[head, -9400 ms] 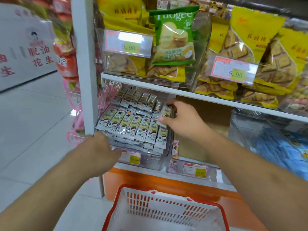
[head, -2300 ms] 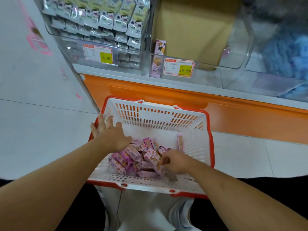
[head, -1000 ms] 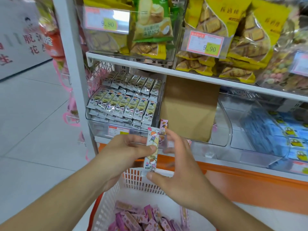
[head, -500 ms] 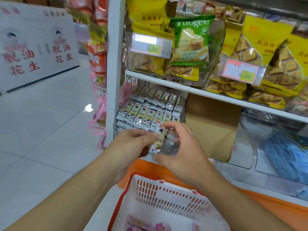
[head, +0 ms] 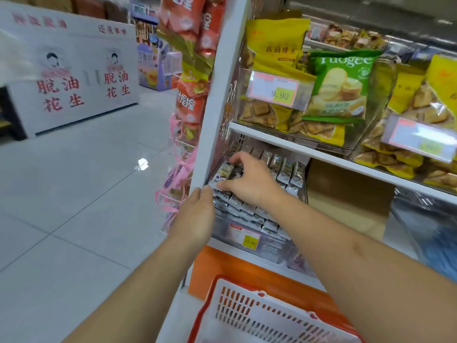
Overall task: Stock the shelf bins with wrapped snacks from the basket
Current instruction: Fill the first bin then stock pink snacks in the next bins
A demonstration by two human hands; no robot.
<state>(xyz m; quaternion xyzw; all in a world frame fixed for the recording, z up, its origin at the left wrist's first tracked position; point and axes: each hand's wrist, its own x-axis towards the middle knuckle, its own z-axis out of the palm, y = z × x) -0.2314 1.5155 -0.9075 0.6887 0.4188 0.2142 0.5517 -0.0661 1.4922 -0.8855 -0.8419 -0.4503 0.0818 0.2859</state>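
Change: half a second ago both hands held a wrapped snack in front of the bin; the right hand (head: 249,180) now reaches into the bin's top left corner with it, and the left hand (head: 197,214) has dropped to the bin's near left edge. The view has swung left, showing more of the aisle floor.
Right hand: fingers curled, pinching a wrapped snack (head: 226,170) between thumb and fingertips, over the far left row of packets.
Left hand: back of the hand faces the camera, fingertips at the bin's left front corner beside the white shelf post (head: 217,95); whether it grips anything cannot be told.
Snack in hand: small pale packet with a dark cartoon print, tilted, touching the packets below it.
Bin (head: 272,241): clear plastic, on the lower shelf, filled with rows of like packets (head: 284,169); a price tag (head: 243,237) is on its front.
Basket (head: 247,308): white with a red rim, below the shelf at the bottom edge; its contents are out of view.
Neighbouring space: a brown cardboard sheet (head: 346,194) stands to the right of the bin.
Upper shelf: yellow biscuit bags (head: 274,45) and a green bag (head: 341,82) behind price tags.
Left background: a white display with red characters (head: 74,78) across the tiled floor.
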